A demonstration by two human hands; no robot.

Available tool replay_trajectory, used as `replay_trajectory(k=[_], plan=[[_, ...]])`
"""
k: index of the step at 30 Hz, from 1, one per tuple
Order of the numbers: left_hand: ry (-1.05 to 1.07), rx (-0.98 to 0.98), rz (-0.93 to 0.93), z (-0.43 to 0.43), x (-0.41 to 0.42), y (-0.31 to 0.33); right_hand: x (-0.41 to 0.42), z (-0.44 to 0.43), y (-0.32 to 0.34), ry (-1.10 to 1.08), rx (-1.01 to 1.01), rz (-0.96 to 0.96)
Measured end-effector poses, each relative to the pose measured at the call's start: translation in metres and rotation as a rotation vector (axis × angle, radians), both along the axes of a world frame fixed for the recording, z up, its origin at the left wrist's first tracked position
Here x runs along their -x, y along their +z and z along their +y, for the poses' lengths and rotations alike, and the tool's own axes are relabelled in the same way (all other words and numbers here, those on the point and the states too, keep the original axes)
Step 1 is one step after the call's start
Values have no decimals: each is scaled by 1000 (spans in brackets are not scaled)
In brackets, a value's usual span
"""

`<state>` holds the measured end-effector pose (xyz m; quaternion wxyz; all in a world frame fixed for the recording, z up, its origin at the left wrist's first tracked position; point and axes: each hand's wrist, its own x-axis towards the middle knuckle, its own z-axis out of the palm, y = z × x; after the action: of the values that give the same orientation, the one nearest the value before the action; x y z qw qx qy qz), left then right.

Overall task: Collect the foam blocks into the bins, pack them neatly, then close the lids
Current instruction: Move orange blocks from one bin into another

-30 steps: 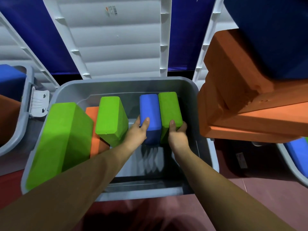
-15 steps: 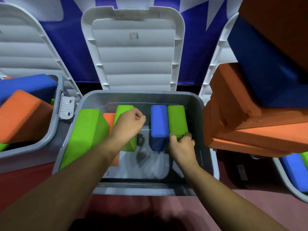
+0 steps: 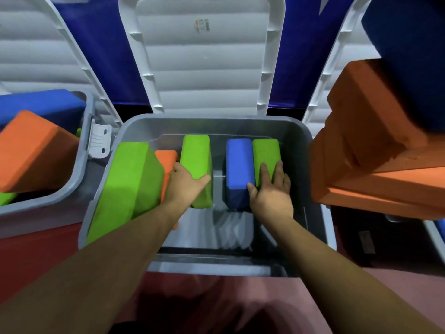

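Inside bin, three green blocks, one blue block, one orange block

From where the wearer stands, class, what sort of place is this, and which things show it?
Probably a storage or activity room, perhaps a gym or play space: a row of grey bins with hinged lids standing open, bright foam blocks inside them, and a red floor.

Single head-worn wide-angle view, facing forward and steeply down into the middle bin, close above its open top, raised lid straight ahead, left bin cropped at the frame edge, lines bowed toward the corners
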<state>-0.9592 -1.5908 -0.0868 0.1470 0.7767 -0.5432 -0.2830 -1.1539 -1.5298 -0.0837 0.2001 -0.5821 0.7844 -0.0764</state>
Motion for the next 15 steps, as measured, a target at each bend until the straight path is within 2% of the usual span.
replay_trajectory(k=[5, 11, 15], plan=[[-191, -12, 45, 10, 33, -2, 10, -3, 1, -43, 24, -56], [-247, -157, 28, 6, 35, 12, 14, -5, 10, -33, -77, -64], [-259, -57, -1, 8, 11, 51, 10, -4, 32, 16, -91, -2]])
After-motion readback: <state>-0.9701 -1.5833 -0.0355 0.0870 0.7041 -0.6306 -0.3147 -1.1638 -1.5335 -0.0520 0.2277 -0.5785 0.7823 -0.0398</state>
